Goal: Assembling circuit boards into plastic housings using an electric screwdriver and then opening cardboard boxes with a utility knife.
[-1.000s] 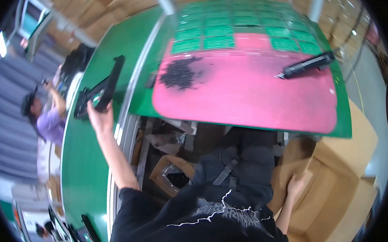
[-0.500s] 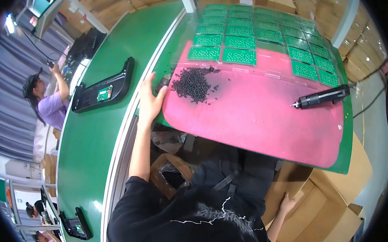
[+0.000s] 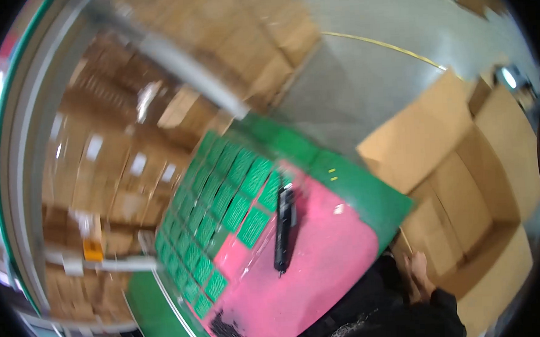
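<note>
At the lower right, my right hand (image 3: pixel 417 267) is closed at the near-left edge of a large open cardboard box (image 3: pixel 427 130), gripping that edge; blur softens its fingers. My left hand does not show clearly anywhere. Left of the box lies a pink mat (image 3: pixel 323 257) on a green table, with a black electric screwdriver (image 3: pixel 282 235) resting on it, touched by neither hand. Several green circuit boards (image 3: pixel 237 211) sit in rows along the mat's far side. A pile of small black parts (image 3: pixel 225 329) lies at the mat's lower-left corner.
The green table corner (image 3: pixel 382 211) reaches close to the box. A grey post (image 3: pixel 185 66) rises beyond the boards. Stacked cartons (image 3: pixel 111 170) stand behind the table on the left. Grey floor (image 3: pixel 362 72) with a yellow line (image 3: pixel 385 43) extends past the table.
My view has swung to the right, bringing the box and floor further in. My left hand, earlier open beside the black parts, has gone from clear sight. My right hand stays at the box.
</note>
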Demonstrator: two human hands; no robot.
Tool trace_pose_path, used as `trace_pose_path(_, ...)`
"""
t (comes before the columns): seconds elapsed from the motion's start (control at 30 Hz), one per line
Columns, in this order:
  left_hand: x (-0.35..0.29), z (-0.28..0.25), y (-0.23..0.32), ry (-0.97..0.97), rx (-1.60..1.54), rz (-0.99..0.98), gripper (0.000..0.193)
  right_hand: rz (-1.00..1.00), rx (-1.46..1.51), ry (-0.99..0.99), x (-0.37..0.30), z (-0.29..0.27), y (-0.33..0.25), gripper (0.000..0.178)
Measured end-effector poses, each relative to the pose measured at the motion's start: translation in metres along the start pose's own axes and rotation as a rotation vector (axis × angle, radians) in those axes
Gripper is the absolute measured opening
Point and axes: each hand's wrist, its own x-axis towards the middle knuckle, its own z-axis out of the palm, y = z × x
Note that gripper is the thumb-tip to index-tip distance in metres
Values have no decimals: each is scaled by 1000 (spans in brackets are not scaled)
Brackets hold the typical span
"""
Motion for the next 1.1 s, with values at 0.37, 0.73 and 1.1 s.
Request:
trace_pose_path(0.37, 129, 49, 270, -341, -778, -163, 34, 304, -11, -47, -50, -128, -44, 32)
trace_pose_path(0.73, -19, -108, 524, -1735, -1072, 0, 28, 140, -31, 609, -126, -343, -54, 44)
trace_pose_path(1.1, -81, -160, 586, -1109, -1674, 1148, 24, 285, -173, 931, -129, -410, -142, 52)
